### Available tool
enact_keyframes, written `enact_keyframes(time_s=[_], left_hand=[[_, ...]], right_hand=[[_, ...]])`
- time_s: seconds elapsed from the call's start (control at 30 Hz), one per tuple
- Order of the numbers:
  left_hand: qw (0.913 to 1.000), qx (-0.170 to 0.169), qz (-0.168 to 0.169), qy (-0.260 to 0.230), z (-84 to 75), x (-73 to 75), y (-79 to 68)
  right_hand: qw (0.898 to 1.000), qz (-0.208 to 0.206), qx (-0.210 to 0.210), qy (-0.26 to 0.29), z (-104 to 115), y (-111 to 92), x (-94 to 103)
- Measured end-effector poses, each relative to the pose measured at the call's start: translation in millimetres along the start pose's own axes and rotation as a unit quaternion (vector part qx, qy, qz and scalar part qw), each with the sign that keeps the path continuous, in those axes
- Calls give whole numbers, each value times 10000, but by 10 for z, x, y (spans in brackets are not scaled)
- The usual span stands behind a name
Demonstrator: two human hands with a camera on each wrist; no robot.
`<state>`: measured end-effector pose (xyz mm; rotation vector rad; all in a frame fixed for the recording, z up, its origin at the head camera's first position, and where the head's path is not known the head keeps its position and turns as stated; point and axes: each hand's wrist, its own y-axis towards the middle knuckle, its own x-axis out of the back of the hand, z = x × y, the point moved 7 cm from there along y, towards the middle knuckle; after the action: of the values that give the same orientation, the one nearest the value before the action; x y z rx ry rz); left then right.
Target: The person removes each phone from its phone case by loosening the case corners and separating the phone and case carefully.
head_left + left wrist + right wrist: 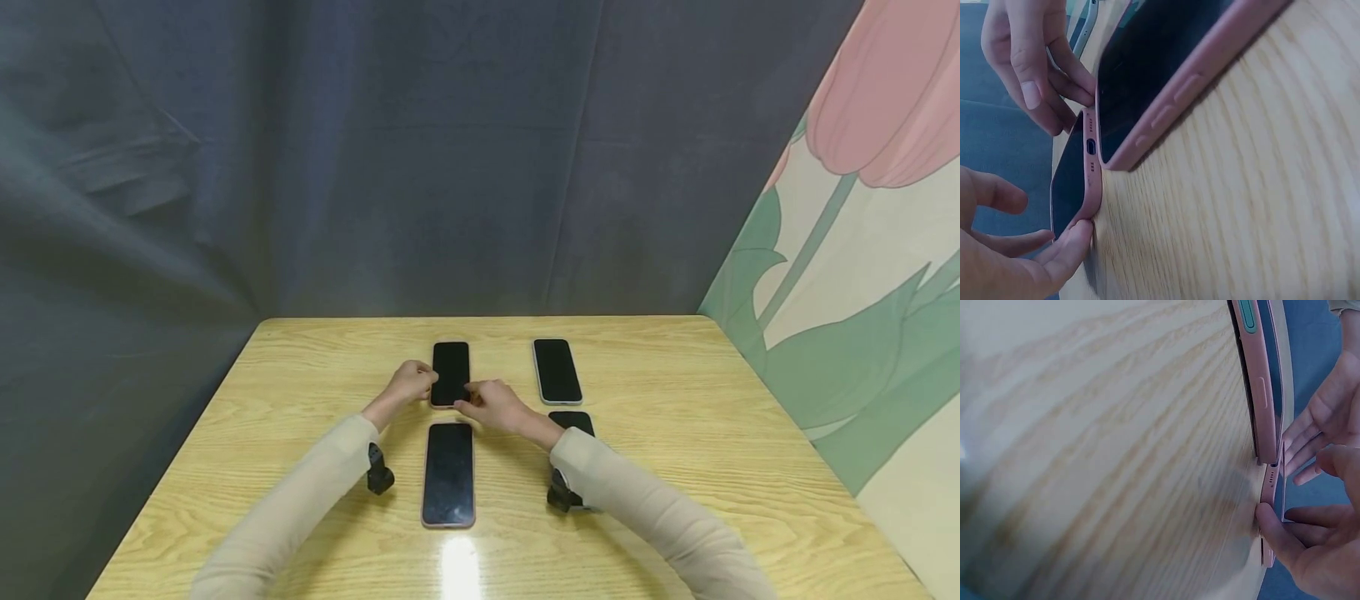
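Observation:
A smartphone in a pink case (451, 375) lies face up toward the table's far side, between both hands. At its left edge, my left hand (411, 381) pinches the case; in the left wrist view the left thumb (1075, 247) is against a lower corner. My right hand (495, 404) pinches the lower right edge, its thumb (1275, 531) against the case side in the right wrist view. Whether the phone is raised off the table I cannot tell. Just nearer lies a second pink-cased smartphone (448, 475), face up, untouched.
A smartphone in a pale case (557, 371) lies at the far right. Another dark-screened phone (572, 422) is partly hidden under the right forearm. All are on a wood-grain table (300, 367), with a dark curtain (450, 167) behind and a flower-patterned wall covering (862, 292) at right.

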<state>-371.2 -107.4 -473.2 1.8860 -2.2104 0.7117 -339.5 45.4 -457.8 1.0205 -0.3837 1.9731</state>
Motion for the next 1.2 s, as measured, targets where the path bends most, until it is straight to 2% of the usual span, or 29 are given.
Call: enact_keyframes(time_s=[0.07, 0.2, 0.37, 0.47, 0.7, 0.87, 1.03, 1.1, 1.2], left_hand=[[10000, 43, -48, -61, -9, -14, -6], [9986, 144, -189, -483, -47, -45, -32], [9921, 354, -394, -1135, -88, -76, -38], [9893, 464, -480, -1296, -103, -81, -33], [9900, 511, -449, -1235, -109, -85, -30], [9892, 312, -254, -1407, -121, -117, -15], [9951, 47, -164, -977, -110, -130, 10], [9966, 35, -185, -806, -84, -130, 19], [9965, 57, -175, -820, -52, -134, 24]], right_hand=[[10000, -7, 58, -35, 4, 2, 3], [9999, 6, 142, -86, 14, 1, 11], [9998, 67, 149, -147, 15, -2, 10], [9999, 48, 120, -106, 11, -3, 13], [9998, -47, 113, -183, 15, -32, 5], [9997, -34, 114, -200, 43, -52, 14], [9996, -75, 191, -179, 62, -55, 21], [9997, -26, 185, -159, 59, -54, 5], [9998, 49, 146, -82, 54, -48, -16]])
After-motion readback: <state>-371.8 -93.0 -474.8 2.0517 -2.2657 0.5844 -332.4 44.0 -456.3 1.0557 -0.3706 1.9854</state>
